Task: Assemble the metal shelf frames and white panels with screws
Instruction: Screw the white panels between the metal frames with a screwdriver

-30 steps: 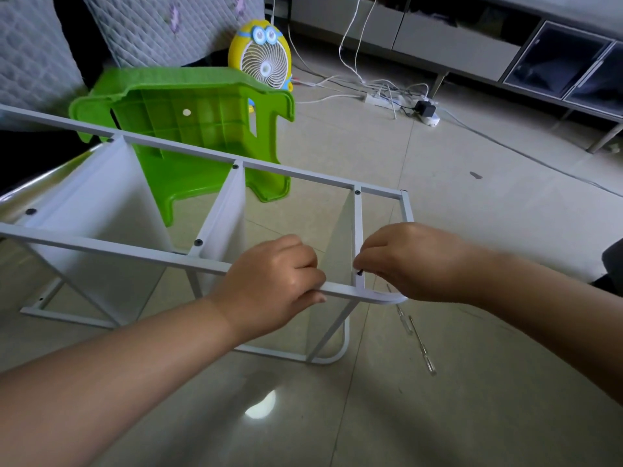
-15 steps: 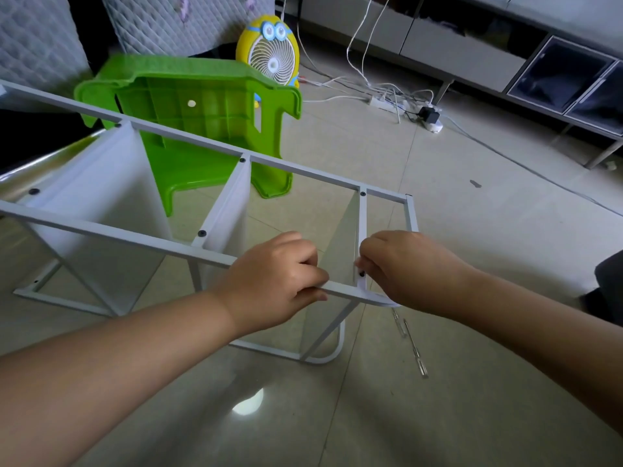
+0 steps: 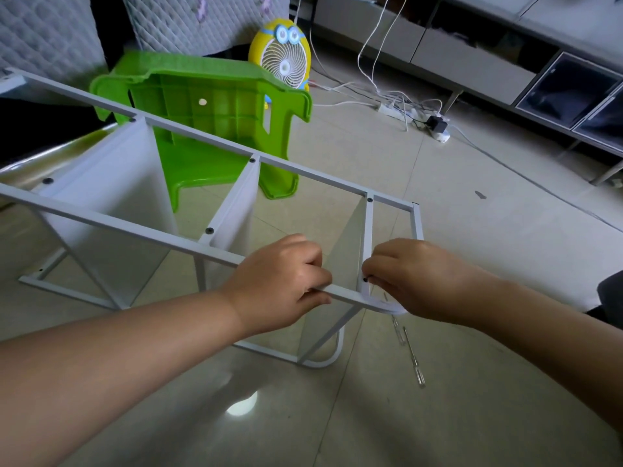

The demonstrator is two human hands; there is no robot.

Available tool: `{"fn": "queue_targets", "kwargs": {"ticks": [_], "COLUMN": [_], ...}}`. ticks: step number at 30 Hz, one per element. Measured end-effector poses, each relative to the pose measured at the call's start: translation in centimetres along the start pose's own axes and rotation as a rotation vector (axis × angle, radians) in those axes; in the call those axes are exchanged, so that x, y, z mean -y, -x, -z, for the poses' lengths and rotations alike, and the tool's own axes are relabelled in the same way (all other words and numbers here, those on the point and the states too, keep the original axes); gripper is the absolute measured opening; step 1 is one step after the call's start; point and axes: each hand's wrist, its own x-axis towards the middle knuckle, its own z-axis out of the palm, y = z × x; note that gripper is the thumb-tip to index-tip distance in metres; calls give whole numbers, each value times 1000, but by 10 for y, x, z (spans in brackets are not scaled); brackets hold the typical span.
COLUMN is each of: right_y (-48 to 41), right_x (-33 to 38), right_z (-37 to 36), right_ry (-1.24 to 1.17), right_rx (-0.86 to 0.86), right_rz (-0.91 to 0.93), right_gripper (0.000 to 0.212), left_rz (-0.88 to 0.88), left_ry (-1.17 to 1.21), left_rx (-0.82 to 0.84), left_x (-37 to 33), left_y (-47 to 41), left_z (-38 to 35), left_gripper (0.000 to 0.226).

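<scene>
1. The screw sits in the near rail of the frame, where the last panel meets it. It seems to point down into the panel.
2. The right hand is nearest, just to the screw's right, with its fingertips pinched on the screw's head.
3. The left hand is just to the left, fingers curled tight round the rail.
4. I think the right hand must twist the screw next.

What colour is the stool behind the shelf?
The stool is bright green, with a ribbed underside; the head view shows it best.
</scene>
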Motion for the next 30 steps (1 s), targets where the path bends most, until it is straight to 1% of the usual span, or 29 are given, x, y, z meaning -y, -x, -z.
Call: {"fn": "queue_targets", "kwargs": {"ticks": [1, 3, 5, 6, 7, 8, 9, 10, 12, 14, 15, 17, 18, 19, 21, 23, 26, 28, 30], "right_y": [-1, -5, -10, -14, -17, -17, -17, -19, -17, -14, -10, -3, -2, 0, 2, -1, -4, -7, -16], "right_x": [1, 5, 13, 18, 21, 23, 25, 26, 28, 24, 21, 13, 7, 2, -6, -8, -7, 0, 10], "right_z": [0, 1, -1, -1, 0, -3, -3, -2, 4, 14, 19, 20, 18, 15, 7, 4, -1, -3, -3], "right_ry": [26, 58, 84, 95, 78, 0, -49, -44, -23, -38, -33, -5, -3, -19, -20, 2, 133, 157, 156], "right_rx": [-17, -27, -36, -18, 57, 133, 166, 187, 222, 211, 196, 111, 83, 66, 68, 43, -38, -70, -89], "right_rz": [33, 45, -57, -155, -260, -365, -446, -459, -444, -392, -327, -73, 9, 50, 78, 88, 133, 88, -45], "right_gripper": [22, 9, 27, 35, 40, 43, 45, 46, 48, 43, 37, 26, 21, 18, 19, 15, 9, 17, 35], "left_rz": [1, 0, -3, -4, -5, -5, -6, -6, -11, -9, -7, -3, -3, -5, -5, -6, -9, -10, -11], "left_ry": [-2, -13, -25, -31, -33, -30, -26, -26, -34, -41, -39, -34, -32, -32, -35, -49, -61, -65, -66], "left_rx": [2, 2, 0, -4, -6, -7, -6, -6, -2, 3, 4, 3, 1, 1, 4, 6, 9, 2, 0], "left_x": [0, 0, -1, -1, -1, -1, 0, 0, 0, 0, 0, 0, 0, 0, 0, -1, -2, -2, -2], "left_y": [0, 0, 0, 0, -1, 0, 0, 0, 0, 0, 0, 0, 0, 0, 0, 0, -1, -1, -1], "left_z": [0, 1, 1, 1, 1, 0, 0, 0, 0, 0, 0, 0, 0, 0, 0, 1, 1, 1, 0], "left_gripper": [35, 35, 35, 34, 34, 34, 34, 35, 34, 34, 33, 33, 33, 33, 34, 34, 34, 34, 33]}}
